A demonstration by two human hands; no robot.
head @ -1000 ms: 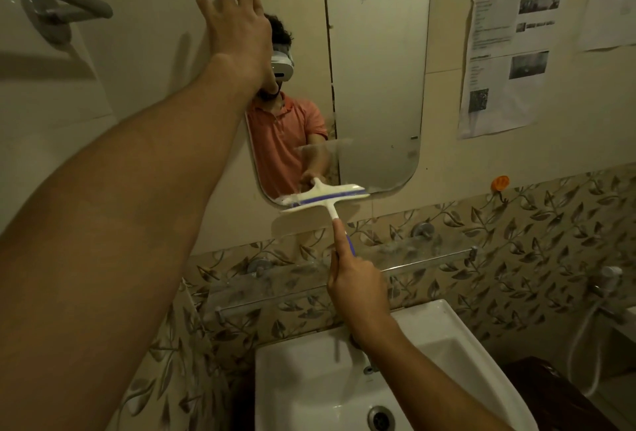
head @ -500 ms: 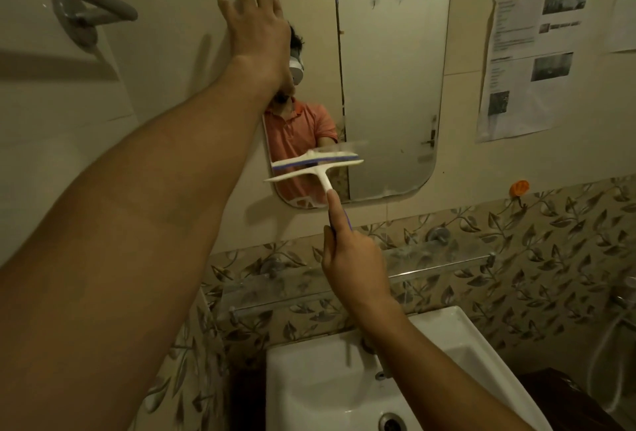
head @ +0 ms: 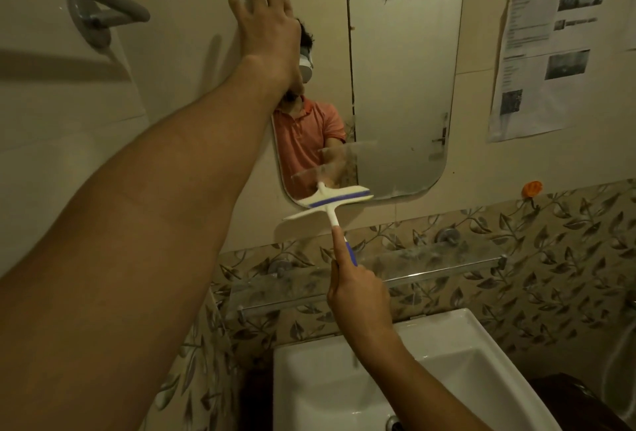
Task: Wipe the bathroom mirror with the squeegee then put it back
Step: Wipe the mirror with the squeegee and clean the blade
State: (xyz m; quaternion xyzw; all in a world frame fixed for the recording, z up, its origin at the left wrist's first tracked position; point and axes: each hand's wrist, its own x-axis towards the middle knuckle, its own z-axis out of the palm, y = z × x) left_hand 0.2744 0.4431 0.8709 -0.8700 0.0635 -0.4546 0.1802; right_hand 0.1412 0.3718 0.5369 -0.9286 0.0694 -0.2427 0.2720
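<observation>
While the left hand lies flat with straight fingers against the left edge of the mirror, holding nothing, the right hand grips the blue handle of the squeegee, its fingers curled round the grip and the index finger laid straight up along the white neck; the squeegee's white head, with a blue strip along it, sits tilted across the bottom edge of the mirror near its lower left corner, right end higher than left; whether the blade touches the glass cannot be told; a hazy streaked band crosses the glass just above the head; the mirror reflects a person in an orange shirt and a pale door with a strip of yellowish tape near its top; below the mirror a glass shelf runs along leaf-patterned tiles, and under it stands a white sink, beneath the right forearm; right of the mirror, printed sheets with small photographs are stuck to the wall, their text too small and blurred to read; a small orange hook sits below them at the top of the tiles; a grey towel bar is mounted on the wall at upper left.
</observation>
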